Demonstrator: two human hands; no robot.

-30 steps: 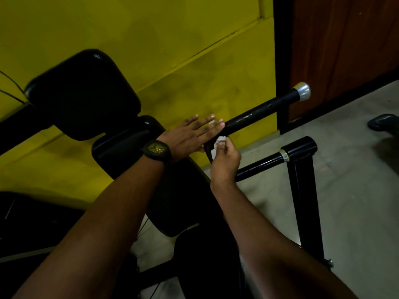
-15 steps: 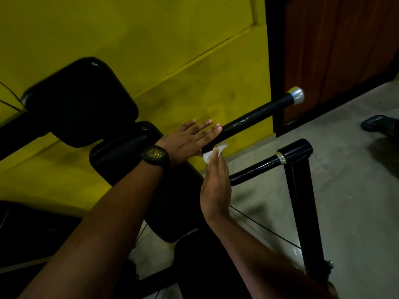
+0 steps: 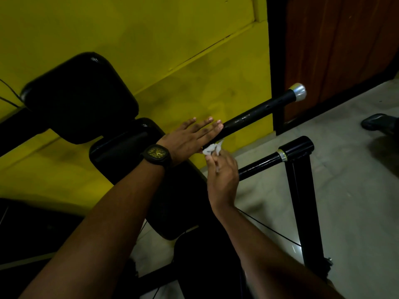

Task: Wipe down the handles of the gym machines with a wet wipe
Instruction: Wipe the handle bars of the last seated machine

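A: What has the right hand (image 3: 222,175) got?

B: A crumpled white wet wipe (image 3: 212,148), pinched in its fingertips just under the near end of the handle (image 3: 257,114). I can't tell whether the wipe touches the bar.

A: And the left hand (image 3: 190,138)?

B: Flat, fingers straight, lying along that same end and holding nothing. There's a black watch (image 3: 157,155) with yellow marks on the wrist.

A: What's in the way?

B: The left hand covers the handle's near end. A lower bar (image 3: 259,164) passes behind the right hand and joins a black upright post (image 3: 302,201).

A: How does the handle look?

B: Black and scuffed, with small holes along it. It slants up to a silver cap (image 3: 299,91) near the wooden door (image 3: 345,50).

A: Counts?

B: Two hands, one wipe, two bars and two rounded black cushions (image 3: 79,98) by the yellow wall (image 3: 151,35).
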